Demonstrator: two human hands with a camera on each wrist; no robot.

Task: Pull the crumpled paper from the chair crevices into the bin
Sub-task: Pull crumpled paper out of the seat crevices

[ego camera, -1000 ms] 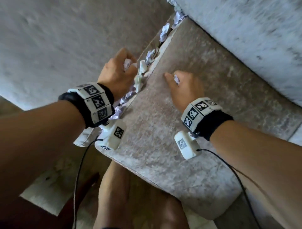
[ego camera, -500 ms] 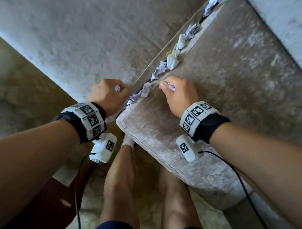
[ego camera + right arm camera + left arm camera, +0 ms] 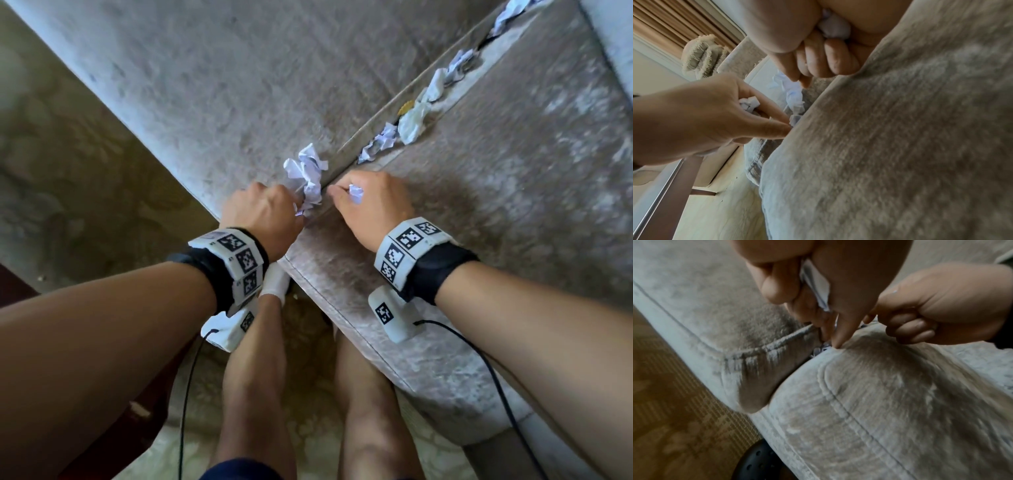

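Several crumpled white papers (image 3: pixel 380 142) lie along the crevice between the grey chair arm (image 3: pixel 239 85) and the seat cushion (image 3: pixel 479 205). At the crevice's front end my left hand (image 3: pixel 294 202) pinches a long crumpled paper (image 3: pixel 306 171) that stands up out of the gap. The same hand keeps another paper wad (image 3: pixel 816 283) tucked in its palm. My right hand (image 3: pixel 342 192) rests on the cushion edge beside it, curled round a small paper ball (image 3: pixel 356 195), seen as a white wad (image 3: pixel 835 27) in the right wrist view.
My bare legs (image 3: pixel 253 377) stand against the cushion's front edge. A black perforated object (image 3: pixel 756 462) sits on the patterned floor below the chair corner. A dark wooden piece (image 3: pixel 102 428) is at the lower left.
My left hand has drawn a long crumpled paper up from the front of the crevice. The right hand has stayed beside the gap, still holding its small ball.
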